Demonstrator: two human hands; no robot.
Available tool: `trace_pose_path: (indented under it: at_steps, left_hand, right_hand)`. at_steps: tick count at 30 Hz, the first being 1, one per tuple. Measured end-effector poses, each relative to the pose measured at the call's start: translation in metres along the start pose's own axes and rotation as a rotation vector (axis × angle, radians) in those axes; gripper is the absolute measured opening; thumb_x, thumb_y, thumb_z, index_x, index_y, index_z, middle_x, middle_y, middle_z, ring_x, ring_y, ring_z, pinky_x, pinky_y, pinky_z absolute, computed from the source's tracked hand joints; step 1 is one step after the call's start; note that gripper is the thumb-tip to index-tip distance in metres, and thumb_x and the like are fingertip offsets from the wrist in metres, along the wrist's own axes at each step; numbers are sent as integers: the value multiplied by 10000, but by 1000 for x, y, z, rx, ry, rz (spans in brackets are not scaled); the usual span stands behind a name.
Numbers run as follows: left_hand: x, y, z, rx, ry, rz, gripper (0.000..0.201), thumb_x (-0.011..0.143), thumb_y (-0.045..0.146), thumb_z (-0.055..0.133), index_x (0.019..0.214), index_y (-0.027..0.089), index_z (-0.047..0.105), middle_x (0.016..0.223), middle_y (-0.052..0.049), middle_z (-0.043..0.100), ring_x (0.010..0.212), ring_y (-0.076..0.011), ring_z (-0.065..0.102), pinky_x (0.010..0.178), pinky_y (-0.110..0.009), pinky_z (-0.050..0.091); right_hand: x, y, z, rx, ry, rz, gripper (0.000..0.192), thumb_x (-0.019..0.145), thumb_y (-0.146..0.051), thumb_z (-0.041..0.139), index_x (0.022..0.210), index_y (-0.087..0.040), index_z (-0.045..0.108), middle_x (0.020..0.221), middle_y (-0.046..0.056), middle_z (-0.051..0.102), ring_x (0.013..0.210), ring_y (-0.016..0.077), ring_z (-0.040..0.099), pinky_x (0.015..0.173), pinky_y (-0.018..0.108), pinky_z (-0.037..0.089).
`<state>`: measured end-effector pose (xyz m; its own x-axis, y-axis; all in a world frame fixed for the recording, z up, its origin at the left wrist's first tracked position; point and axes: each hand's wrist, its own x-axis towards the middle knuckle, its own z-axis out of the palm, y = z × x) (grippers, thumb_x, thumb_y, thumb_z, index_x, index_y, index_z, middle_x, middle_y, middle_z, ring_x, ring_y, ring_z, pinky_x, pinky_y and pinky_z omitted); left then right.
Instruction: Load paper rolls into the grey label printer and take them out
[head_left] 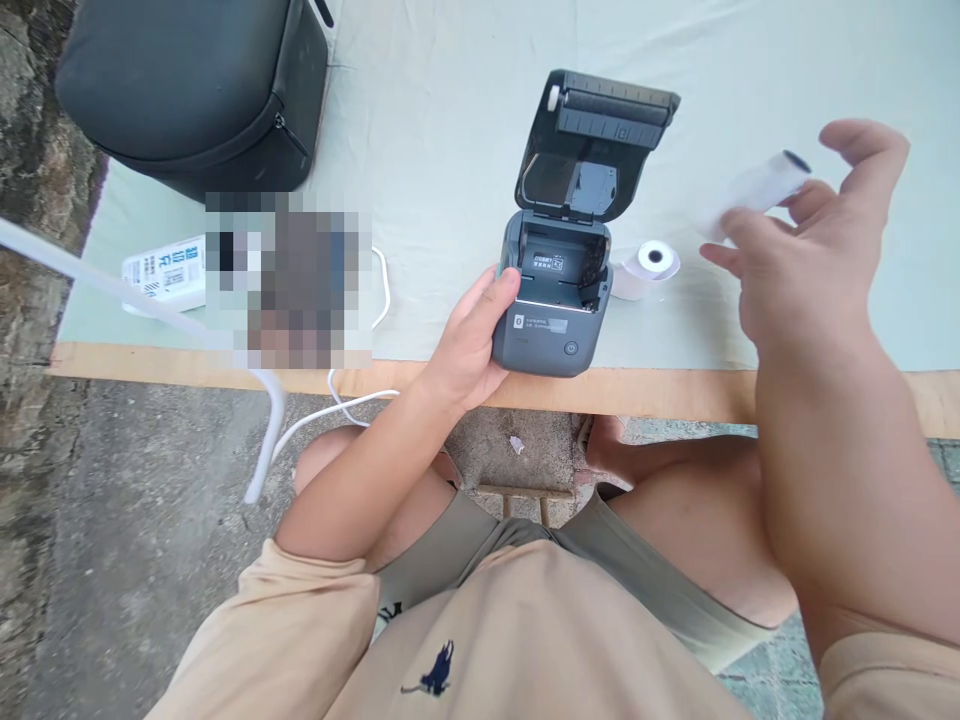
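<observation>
A small dark grey label printer sits near the table's front edge with its lid swung up and its paper bay empty. My left hand grips the printer's left side. My right hand is raised to the right of the printer and holds a white paper roll between thumb and fingers; the roll is blurred. A second white paper roll lies on the table just right of the printer.
A black zipped bag stands at the back left. A white box with printing and a blurred-out patch lie left of the printer. White cables hang over the wooden table edge. My knees are below it.
</observation>
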<state>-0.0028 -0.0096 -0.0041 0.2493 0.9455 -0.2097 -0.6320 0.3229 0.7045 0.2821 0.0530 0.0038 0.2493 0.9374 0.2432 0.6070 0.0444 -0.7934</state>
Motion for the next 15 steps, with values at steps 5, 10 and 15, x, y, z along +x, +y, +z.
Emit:
trace_pose_path:
  at_steps: [5, 10, 15]
  left_hand:
    - [-1, -1, -3, 11, -27, -4, 237, 1027, 450, 731, 1066, 220, 772, 1060, -32, 855, 1350, -309, 763, 1047, -388, 700]
    - [0, -2, -4, 8, -22, 2, 240, 1005, 433, 754, 1086, 207, 766, 1051, -40, 850, 1252, -312, 805, 980, -384, 714]
    - [-2, 1, 1, 33, -15, -9, 275, 955, 431, 824, 1090, 215, 721, 1073, -52, 843, 1259, -320, 798, 986, -394, 705]
  right_hand:
    - [7, -13, 4, 632, 11, 355, 379, 781, -329, 733, 1117, -233, 588, 1131, 66, 680, 979, 187, 750, 809, 404, 637]
    - [-13, -33, 8, 432, 28, -312, 663, 829, -559, 869, 1417, -389, 614, 1330, 14, 633, 1019, 137, 715, 947, 427, 631]
    - [-45, -60, 26, 241, -20, -701, 654, 790, -589, 923, 1306, -303, 641, 1241, 65, 659, 971, 170, 685, 751, 354, 607]
